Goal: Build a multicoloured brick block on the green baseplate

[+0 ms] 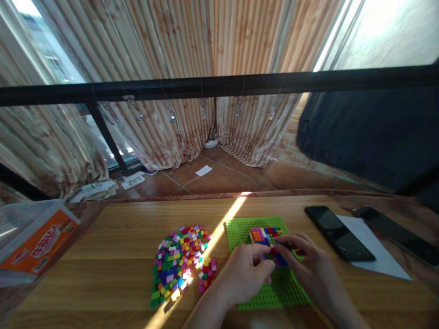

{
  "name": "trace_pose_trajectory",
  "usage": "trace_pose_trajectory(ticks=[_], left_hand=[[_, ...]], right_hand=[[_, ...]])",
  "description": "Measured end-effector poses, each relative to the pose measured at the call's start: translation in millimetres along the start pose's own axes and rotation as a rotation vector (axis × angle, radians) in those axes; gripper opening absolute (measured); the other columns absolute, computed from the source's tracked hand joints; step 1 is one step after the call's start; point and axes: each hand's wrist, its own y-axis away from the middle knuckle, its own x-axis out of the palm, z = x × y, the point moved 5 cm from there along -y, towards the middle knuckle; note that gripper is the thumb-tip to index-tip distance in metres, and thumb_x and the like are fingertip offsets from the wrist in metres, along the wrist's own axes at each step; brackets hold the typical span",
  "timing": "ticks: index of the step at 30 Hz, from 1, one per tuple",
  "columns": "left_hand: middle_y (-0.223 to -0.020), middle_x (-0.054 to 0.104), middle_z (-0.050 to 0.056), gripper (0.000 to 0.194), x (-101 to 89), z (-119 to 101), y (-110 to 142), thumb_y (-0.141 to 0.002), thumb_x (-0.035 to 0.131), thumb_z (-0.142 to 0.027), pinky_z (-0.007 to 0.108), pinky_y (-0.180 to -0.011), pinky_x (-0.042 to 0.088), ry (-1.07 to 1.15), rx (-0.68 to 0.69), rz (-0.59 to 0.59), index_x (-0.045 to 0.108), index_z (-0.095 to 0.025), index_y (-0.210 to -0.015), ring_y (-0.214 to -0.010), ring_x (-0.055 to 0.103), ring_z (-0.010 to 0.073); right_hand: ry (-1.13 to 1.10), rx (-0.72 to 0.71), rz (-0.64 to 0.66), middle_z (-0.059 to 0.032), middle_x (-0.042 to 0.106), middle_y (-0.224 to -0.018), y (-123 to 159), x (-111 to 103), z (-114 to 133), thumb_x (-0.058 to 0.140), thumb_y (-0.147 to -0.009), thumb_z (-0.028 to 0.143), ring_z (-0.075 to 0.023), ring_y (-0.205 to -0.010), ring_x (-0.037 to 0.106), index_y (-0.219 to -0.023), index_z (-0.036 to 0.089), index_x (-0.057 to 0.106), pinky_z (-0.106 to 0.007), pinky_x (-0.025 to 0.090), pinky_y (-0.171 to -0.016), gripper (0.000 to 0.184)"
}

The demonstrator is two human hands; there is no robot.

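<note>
A green studded baseplate [255, 297] lies on the wooden table in front of me. On it stands a low block of multicoloured toy bricks [263, 234], in orange, pink, blue, red and green. My left hand [245, 272] reaches over the plate from the left, thumb and index finger pinched at the block's near edge. From the right comes my right hand [310, 258], its thumb and fingers closed together at the same spot. Whatever sits between the fingertips is too small and covered to name. The hands hide part of the block.
Left of the plate spreads a pile of loose bricks [171, 260]. A black phone [338, 230] lies at the right on white paper [380, 260], with another dark device [399, 233] beyond. A clear plastic tub [30, 242] with an orange label stands far left.
</note>
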Motion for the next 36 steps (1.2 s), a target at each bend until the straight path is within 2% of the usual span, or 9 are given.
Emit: trace_pose_trajectory(ticks=[6, 17, 24, 28, 31, 36], left_hand=[[-0.061, 0.057, -0.001, 0.035, -0.8, -4.1, 1.4, -0.082, 0.047, -0.028, 0.02, -0.048, 0.031, -0.003, 0.012, 0.014, 0.067, -0.015, -0.108, -0.049, 0.042, 0.0083], [-0.061, 0.059, -0.002, 0.036, 0.1, -3.8, 1.5, -0.083, 0.046, -0.028, 0.02, -0.048, 0.031, -0.032, 0.023, 0.015, 0.066, -0.015, -0.109, -0.049, 0.042, 0.0083], [-0.06, 0.058, -0.001, 0.03, 0.2, -6.2, 2.5, -0.082, 0.046, -0.026, 0.02, -0.046, 0.029, -0.019, 0.029, 0.022, 0.068, -0.012, -0.095, -0.048, 0.04, 0.0076], [-0.059, 0.058, -0.002, 0.029, 1.1, -4.5, 1.8, -0.082, 0.046, -0.026, 0.02, -0.046, 0.029, -0.003, 0.038, 0.009, 0.068, -0.013, -0.094, -0.047, 0.04, 0.0075], [-0.06, 0.058, -0.002, 0.031, 1.3, -4.2, 2.0, -0.082, 0.046, -0.026, 0.02, -0.046, 0.028, 0.004, 0.035, 0.002, 0.068, -0.013, -0.1, -0.047, 0.038, 0.0073], [-0.061, 0.061, -0.001, 0.034, -1.5, -2.0, 2.0, -0.082, 0.048, -0.028, 0.02, -0.045, 0.027, 0.008, 0.0, -0.008, 0.066, -0.013, -0.107, -0.047, 0.039, 0.0076]], right_hand=[[-0.015, 0.006, -0.034, -0.0058, 0.067, -0.086, 0.2, 1.1, 0.0, 0.061, -0.075, 0.038, -0.0211, -0.079, 0.064, -0.08, 0.023, 0.07, -0.034, 0.05, -0.066, 0.019], [-0.018, -0.016, -0.066, -0.0056, 0.068, -0.083, -0.6, 2.6, 0.7, 0.061, -0.074, 0.033, -0.0199, -0.074, 0.064, -0.077, 0.022, 0.07, -0.032, 0.05, -0.062, 0.015], [-0.01, -0.015, -0.032, -0.0048, 0.068, -0.084, -1.2, 5.6, 0.8, 0.061, -0.073, 0.033, -0.0206, -0.075, 0.063, -0.078, 0.024, 0.07, -0.035, 0.051, -0.067, 0.013], [-0.059, -0.002, -0.028, -0.0051, 0.068, -0.085, -1.3, 4.2, -1.7, 0.063, -0.073, 0.035, -0.0206, -0.076, 0.064, -0.077, 0.024, 0.071, -0.036, 0.052, -0.069, 0.014], [-0.19, 0.061, 0.029, -0.0057, 0.069, -0.086, -2.2, 5.0, -7.5, 0.065, -0.072, 0.036, -0.0206, -0.076, 0.066, -0.081, 0.022, 0.071, -0.034, 0.053, -0.069, 0.018], [-0.477, 0.301, 0.045, -0.008, 0.073, -0.077, -1.4, 7.4, -22.7, 0.064, -0.075, 0.047, -0.0203, -0.065, 0.067, -0.086, 0.016, 0.07, -0.03, 0.055, -0.056, 0.033]])
